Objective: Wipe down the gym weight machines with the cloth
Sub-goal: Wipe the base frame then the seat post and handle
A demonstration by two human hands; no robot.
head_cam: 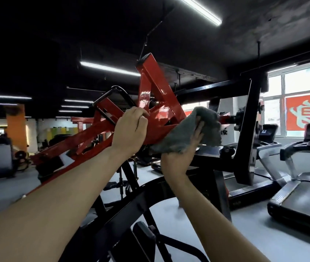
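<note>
head view: holding the red arm steady while i wipe it with the cloth

nearest me, the black curved frame [131, 203] of the machine crosses under my forearms. above it my left hand [129, 129] is clamped on the red lever arm [150, 95] where its struts meet, fingers curled over the steel, i judge to stop it swinging while i rub. just beside it my right hand [177, 159] grips the grey cloth [197, 125], bunched with the thumb dug in, and presses it up against the right end of that same arm, so the wad takes the pressure. beyond stand the black upright [247, 129], the treadmills [305, 195] and the bright window [301, 82].
</note>
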